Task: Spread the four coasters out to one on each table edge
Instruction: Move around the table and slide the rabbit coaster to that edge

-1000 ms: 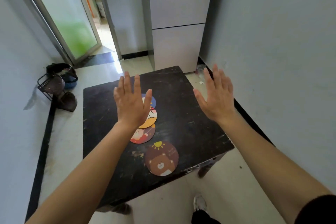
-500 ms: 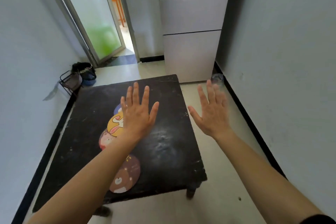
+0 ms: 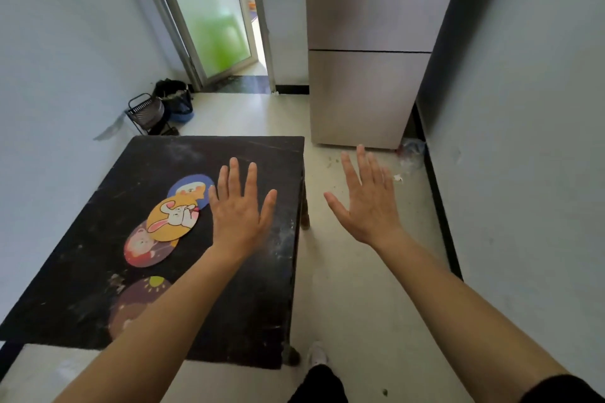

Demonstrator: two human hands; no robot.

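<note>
Four round coasters lie in a line on the black table (image 3: 229, 304). A blue coaster (image 3: 188, 185) is farthest. A yellow rabbit coaster (image 3: 172, 217) overlaps it and also overlaps a red coaster (image 3: 144, 247). A brown coaster (image 3: 137, 299) lies nearest, partly hidden by my left forearm. My left hand (image 3: 240, 213) hovers above the table just right of the yellow coaster, fingers spread, holding nothing. My right hand (image 3: 366, 203) is raised over the floor to the right of the table, also spread and holding nothing.
A white fridge (image 3: 366, 59) stands beyond the table's far right corner. A wire basket (image 3: 145, 111) and a dark bin (image 3: 173, 96) sit by the left wall. A glass door (image 3: 212, 10) is behind. My shoe (image 3: 317, 353) is by the table leg.
The view has swung so the table now sits further left. Both hands stay raised and spread; the left hand is now right of the coasters, uncovering the yellow and blue ones.
</note>
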